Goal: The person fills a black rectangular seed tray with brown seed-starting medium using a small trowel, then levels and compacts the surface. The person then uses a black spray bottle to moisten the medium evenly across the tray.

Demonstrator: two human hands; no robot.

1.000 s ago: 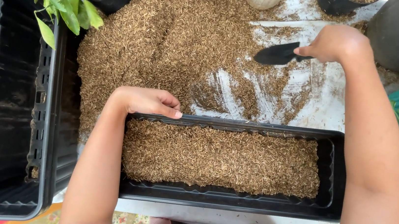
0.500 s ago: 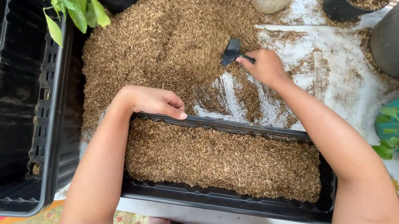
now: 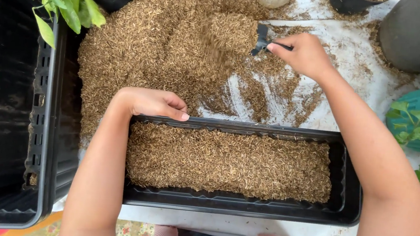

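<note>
My right hand [image 3: 305,54] grips a small black scoop [image 3: 261,39] heaped with husks [image 3: 229,31] above the pile; my left hand [image 3: 152,102], fingers curled, steadies the black planter [image 3: 343,163]. Tilted, the scoop risks spilling husks short.

A single head-worn camera looks almost straight down from close above, over both forearms, onto the long black plastic planter filled with brown husk [image 3: 231,162], the loose heap of brown husk [image 3: 154,50] beyond it, and surrounding pots cropped by the edges.
</note>
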